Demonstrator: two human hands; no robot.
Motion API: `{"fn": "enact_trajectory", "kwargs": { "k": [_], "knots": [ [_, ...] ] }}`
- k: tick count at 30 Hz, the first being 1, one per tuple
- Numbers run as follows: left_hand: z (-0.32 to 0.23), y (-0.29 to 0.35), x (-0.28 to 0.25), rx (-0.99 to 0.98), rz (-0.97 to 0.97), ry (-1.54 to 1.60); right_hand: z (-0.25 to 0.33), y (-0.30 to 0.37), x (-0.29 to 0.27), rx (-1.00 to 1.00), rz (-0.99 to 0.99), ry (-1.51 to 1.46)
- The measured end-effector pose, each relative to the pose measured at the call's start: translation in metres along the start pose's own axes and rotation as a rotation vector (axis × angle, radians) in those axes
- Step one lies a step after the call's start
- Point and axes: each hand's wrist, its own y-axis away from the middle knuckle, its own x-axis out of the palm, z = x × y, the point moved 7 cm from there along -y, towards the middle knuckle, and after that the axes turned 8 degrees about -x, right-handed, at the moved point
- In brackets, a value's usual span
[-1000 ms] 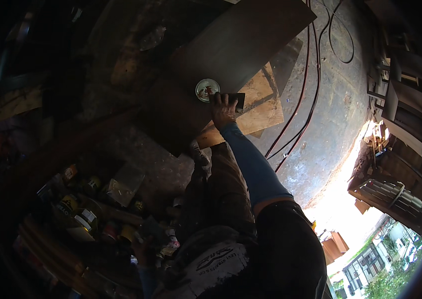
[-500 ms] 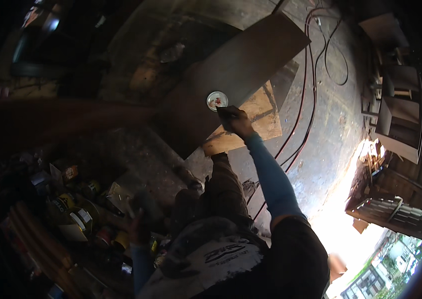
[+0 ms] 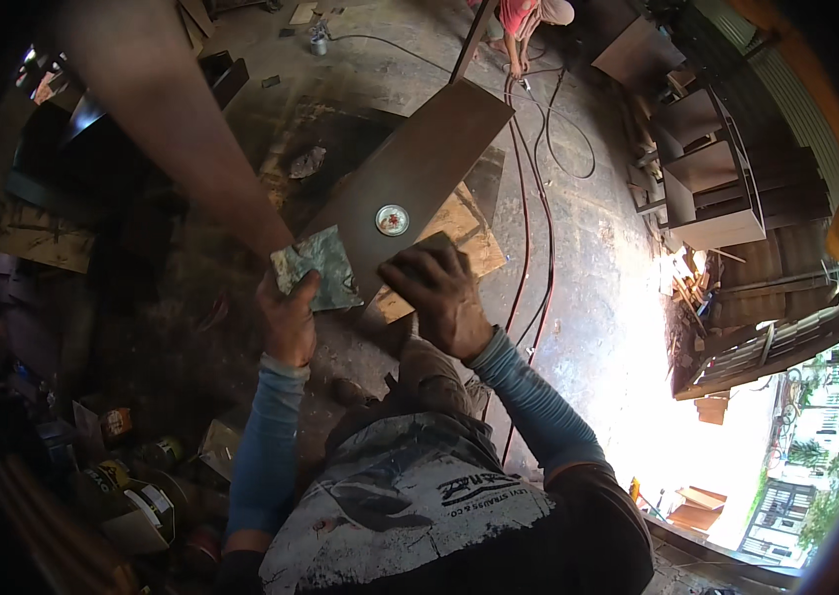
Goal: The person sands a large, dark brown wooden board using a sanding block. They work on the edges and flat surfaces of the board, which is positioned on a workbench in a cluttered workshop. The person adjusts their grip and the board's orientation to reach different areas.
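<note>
My left hand (image 3: 289,315) grips a thin square plate (image 3: 330,266), its grey-green surface smeared, with the thumb pressed on top. My right hand (image 3: 444,297) is closed, fingers curled, around a dark flat spreader (image 3: 433,241); only its edge shows above the knuckles. Both hands are over the near end of a long brown wooden board (image 3: 439,149). On that board rests a round tin (image 3: 392,220), pale inside with red streaks, just beyond my hands and touched by neither.
Under the board lies a lighter plywood sheet (image 3: 479,223). Hoses (image 3: 546,233) run along the floor to the right. Another person (image 3: 529,25) bends over at the far side. Brown cabinets (image 3: 712,164) stand at right, cans (image 3: 157,496) at lower left. A blurred brown beam (image 3: 181,129) crosses the upper left.
My right hand has drawn back from the tin toward me. My left hand has come up from the lower left, bringing the square plate beside the board. The view has shifted, showing another person.
</note>
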Motion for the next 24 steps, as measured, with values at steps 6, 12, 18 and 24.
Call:
{"fn": "enact_trajectory", "kwargs": {
  "k": [6,12,18,24],
  "knots": [
    [-0.042,0.017,0.005,0.115,0.068,0.016,0.028,-0.015,-0.024,-0.092,-0.096,0.014],
    [-0.059,0.038,0.009,0.196,-0.005,0.01,0.034,-0.028,-0.024,-0.231,-0.106,0.009],
    [-0.056,0.054,0.026,0.254,-0.057,0.039,0.023,-0.021,-0.017,-0.352,0.068,0.01],
    [-0.048,0.07,0.05,0.329,-0.176,-0.021,0.006,-0.018,-0.029,-0.456,0.067,-0.077]
  ]
}}
